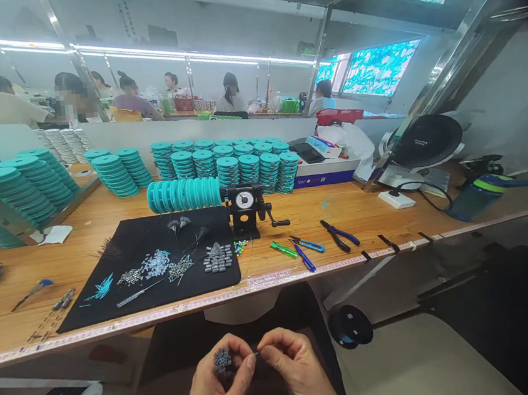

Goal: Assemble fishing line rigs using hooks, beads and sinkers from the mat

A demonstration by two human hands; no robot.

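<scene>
Below the table's front edge, over my lap, my left hand (224,384) is closed around a bundle of thin pieces with small grey-blue tube-like ends (222,360), which stick out beside the index finger. Its thumb and index finger are also pinched together at the tips. Close by on the right, my right hand (294,367) is closed in a pinch. Between the two sets of fingertips shows a tiny thin dark piece (256,352), too small to name. Ahead, a black mat (154,234) holds small piles of clear beads (155,264), grey cylinders (217,257) and blue sticks (104,288).
A hand-cranked winder (243,203) carries a row of turquoise spools (183,195). More spool stacks (228,171) stand behind. Pliers (339,235), snips (307,244), a blue pen (305,258) and a green lighter (283,250) lie right of the mat. Several people sit farther back.
</scene>
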